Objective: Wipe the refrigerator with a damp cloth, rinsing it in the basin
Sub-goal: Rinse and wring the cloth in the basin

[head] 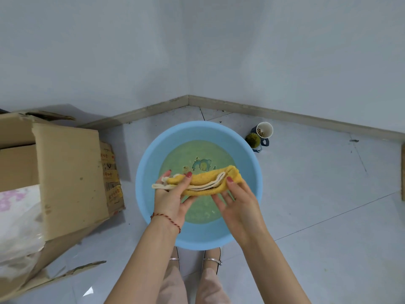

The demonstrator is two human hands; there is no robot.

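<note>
Cloth in both hands' grip, basin holding water

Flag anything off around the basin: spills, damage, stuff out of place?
No spill shows on the floor. The water in the blue basin looks cloudy green-yellow, so it may rinse the yellow cloth poorly. The cardboard box to its left has ragged, torn flaps. Two used cups stand on the floor near the wall.
</note>
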